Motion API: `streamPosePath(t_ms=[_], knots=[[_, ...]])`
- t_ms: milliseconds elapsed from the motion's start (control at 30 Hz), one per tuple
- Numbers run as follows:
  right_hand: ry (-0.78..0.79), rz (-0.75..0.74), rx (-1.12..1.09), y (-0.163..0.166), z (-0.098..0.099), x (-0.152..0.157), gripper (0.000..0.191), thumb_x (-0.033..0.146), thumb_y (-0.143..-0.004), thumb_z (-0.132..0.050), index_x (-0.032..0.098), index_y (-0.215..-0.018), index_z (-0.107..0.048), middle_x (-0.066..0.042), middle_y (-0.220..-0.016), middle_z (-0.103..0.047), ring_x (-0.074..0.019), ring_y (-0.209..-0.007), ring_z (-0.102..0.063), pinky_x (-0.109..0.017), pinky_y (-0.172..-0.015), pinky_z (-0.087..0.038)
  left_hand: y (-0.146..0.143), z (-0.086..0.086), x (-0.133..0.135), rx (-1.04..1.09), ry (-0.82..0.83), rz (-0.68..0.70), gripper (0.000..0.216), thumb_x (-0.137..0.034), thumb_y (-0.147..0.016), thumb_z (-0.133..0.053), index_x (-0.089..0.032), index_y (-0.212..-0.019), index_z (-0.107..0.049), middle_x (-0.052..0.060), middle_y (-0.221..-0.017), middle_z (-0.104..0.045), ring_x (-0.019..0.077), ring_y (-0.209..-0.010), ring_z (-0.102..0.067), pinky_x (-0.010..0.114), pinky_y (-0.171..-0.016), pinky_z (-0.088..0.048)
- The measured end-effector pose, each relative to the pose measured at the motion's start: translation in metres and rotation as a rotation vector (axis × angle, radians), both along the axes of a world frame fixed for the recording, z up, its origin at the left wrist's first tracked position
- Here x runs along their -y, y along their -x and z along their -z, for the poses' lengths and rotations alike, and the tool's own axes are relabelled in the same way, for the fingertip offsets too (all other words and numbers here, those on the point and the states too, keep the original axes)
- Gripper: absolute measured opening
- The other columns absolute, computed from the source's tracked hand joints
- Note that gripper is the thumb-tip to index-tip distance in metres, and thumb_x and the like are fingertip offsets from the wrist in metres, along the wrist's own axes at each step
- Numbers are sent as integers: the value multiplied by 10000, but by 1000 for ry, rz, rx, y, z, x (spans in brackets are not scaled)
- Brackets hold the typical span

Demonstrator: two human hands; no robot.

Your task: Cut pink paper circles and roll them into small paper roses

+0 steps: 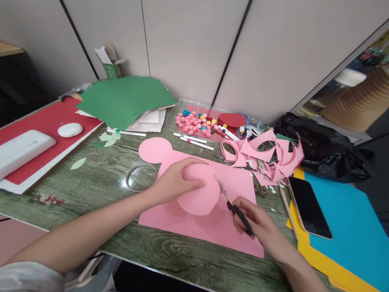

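Note:
My left hand (173,180) lies on a pink paper circle (201,195) and grips its near left edge with curled fingers. The circle rests on a larger pink paper sheet (207,225) on the table. My right hand (256,221) is closed round the black handles of a pair of scissors (230,200). The blades point up and left, at the circle's right edge. A second pink circle (154,150) lies at the sheet's far left corner.
A roll of clear tape (141,176) sits left of my left hand. A phone (309,205) lies on blue and yellow sheets (351,234) at right. Pink scraps (272,156), markers (195,140), pink beads (195,123), green paper (126,98), a white mouse (70,129) lie further back.

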State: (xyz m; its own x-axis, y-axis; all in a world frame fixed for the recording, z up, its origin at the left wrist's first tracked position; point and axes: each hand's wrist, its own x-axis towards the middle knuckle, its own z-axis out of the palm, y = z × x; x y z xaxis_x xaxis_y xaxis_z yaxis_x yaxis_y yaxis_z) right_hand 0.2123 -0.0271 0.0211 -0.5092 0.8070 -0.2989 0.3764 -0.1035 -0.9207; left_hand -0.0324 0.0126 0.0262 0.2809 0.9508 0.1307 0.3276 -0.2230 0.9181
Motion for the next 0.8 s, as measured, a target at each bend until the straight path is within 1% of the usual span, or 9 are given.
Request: streamPosePath(t_ms=[167, 433, 567, 800], knots=[[10, 18, -7, 1, -2, 0, 121, 161, -872, -393, 188, -770, -453, 50, -580, -447, -79, -524, -381, -216, -467, -266, 1, 0, -1, 10, -17, -16, 390, -199, -713, -639, -224, -1096, -569, 31, -1177, -600, 201, -1120, -531, 365, -986, -403], [18, 21, -4, -2, -2, 0, 113, 176, -879, -406, 186, -781, -463, 52, -578, -447, -77, -531, -382, -209, -466, -269, 2, 1, -2, 13, -8, -37, 400, -226, -715, -645, -223, -1107, -565, 34, -1190, -599, 206, -1124, -532, 376, -985, -405], [40, 8, 10, -3, -2, 1, 122, 229, -891, -415, 187, -788, -463, 47, -578, -452, -82, -517, -365, -211, -440, -253, 1, 0, -1, 15, -12, -12, 388, -223, -724, -635, -228, -1107, -570, 29, -1180, -601, 198, -1110, -537, 362, -976, -411], [48, -12, -18, -2, -4, 1, 179, 306, -910, -417, 183, -790, -466, 34, -607, -451, -91, -546, -382, -219, -470, -273, 0, -3, 1, 0, 48, 63, 391, -250, -724, -636, -238, -1110, -577, 33, -1177, -605, 217, -1092, -549, 381, -952, -429]])
